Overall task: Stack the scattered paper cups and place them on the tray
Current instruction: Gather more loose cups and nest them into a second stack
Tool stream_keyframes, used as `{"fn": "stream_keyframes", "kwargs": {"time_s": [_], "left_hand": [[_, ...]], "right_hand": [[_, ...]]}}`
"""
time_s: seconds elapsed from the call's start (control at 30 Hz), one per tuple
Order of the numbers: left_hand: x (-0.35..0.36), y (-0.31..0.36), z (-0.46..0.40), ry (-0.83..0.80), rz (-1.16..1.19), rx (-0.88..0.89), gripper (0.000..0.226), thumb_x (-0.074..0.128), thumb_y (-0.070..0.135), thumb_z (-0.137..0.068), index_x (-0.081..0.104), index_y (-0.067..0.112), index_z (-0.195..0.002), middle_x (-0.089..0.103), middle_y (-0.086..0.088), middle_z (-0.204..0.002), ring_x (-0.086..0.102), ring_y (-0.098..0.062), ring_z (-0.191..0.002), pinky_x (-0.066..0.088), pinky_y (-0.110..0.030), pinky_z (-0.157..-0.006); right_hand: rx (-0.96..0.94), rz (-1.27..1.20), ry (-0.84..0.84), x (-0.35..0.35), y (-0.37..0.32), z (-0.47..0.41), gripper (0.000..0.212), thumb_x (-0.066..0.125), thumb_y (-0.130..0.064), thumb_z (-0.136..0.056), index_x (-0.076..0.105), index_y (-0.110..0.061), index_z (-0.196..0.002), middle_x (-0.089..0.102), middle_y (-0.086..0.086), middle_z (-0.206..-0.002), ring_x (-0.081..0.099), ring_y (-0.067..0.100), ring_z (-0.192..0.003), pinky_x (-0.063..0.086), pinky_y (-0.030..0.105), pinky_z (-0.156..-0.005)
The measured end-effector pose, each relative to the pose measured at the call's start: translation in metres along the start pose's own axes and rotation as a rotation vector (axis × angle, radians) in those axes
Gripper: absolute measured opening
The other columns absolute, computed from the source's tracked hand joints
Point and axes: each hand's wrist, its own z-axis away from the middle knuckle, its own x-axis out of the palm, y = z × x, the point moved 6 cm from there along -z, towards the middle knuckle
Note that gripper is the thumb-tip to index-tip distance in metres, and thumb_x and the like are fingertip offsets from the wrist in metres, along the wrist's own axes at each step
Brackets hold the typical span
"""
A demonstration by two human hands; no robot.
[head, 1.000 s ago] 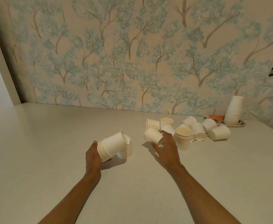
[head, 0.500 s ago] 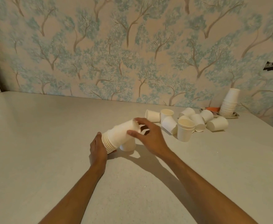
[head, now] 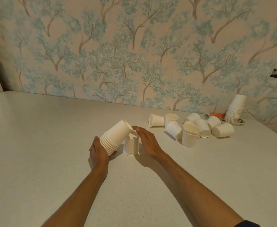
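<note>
Right hand (head: 146,141) has released — left hand (head: 98,153) grips the stack (head: 115,138).

Showing matt white paper throughout: a nested stack of cups (head: 114,138) with thin rolled rims, an upside-down cup (head: 131,147) with a visible side seam, and scattered cups (head: 191,128) lying to the far right, their insides looking slightly creamier. Spreading beneath, a pale, finely speckled tabletop (head: 52,145), smooth and giving off only a dull sheen. Covering the far wall, matt printed wallpaper (head: 134,54) with a faint woven texture. Sitting far right, a smooth-looking tray (head: 240,121), its material unclear.
</note>
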Motion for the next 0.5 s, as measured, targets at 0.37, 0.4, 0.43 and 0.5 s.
{"fn": "stream_keyframes", "kwargs": {"time_s": [0.37, 0.4, 0.43, 0.5], "left_hand": [[0.008, 0.005, 0.006, -0.075, 0.016, 0.048, 0.054, 0.037, 0.054, -0.096, 0.047, 0.019, -0.135, 0.060, -0.018, -0.121, 0.067, -0.037, -0.102, 0.063, -0.045, -0.071], [0.011, 0.005, 0.007, -0.079, -0.004, 0.061, 0.057, 0.037, 0.059, -0.093, 0.048, 0.021, -0.134, 0.061, -0.017, -0.123, 0.065, -0.037, -0.104, 0.061, -0.051, -0.080], [0.015, 0.004, 0.008, -0.080, -0.028, 0.076, 0.062, 0.037, 0.065, -0.088, 0.050, 0.023, -0.131, 0.061, -0.015, -0.124, 0.064, -0.036, -0.107, 0.058, -0.055, -0.086], [0.024, -0.007, 0.004, -0.085, -0.058, 0.069, 0.074, 0.036, 0.076, -0.076, 0.052, 0.027, -0.130, 0.062, -0.012, -0.125, 0.062, -0.034, -0.111, 0.053, -0.058, -0.093]], "right_hand": [[0.030, -0.233, 0.473, -0.057, -0.002, 0.016, 0.034, 0.072, -0.027, -0.087, 0.053, -0.025, -0.115, 0.064, 0.002, -0.116, 0.064, 0.010, -0.094, 0.056, 0.024, -0.071], [0.064, -0.366, 0.532, -0.067, -0.003, 0.016, 0.034, 0.070, -0.025, -0.089, 0.051, -0.022, -0.116, 0.063, 0.007, -0.117, 0.064, 0.014, -0.096, 0.057, 0.026, -0.070], [0.086, -0.444, 0.546, -0.072, -0.004, 0.016, 0.034, 0.069, -0.024, -0.090, 0.049, -0.021, -0.118, 0.063, 0.010, -0.119, 0.065, 0.019, -0.100, 0.058, 0.029, -0.070], [0.098, -0.481, 0.471, -0.070, -0.013, 0.015, 0.036, 0.068, -0.025, -0.090, 0.049, -0.019, -0.120, 0.061, 0.012, -0.121, 0.064, 0.026, -0.106, 0.060, 0.033, -0.069]]}}
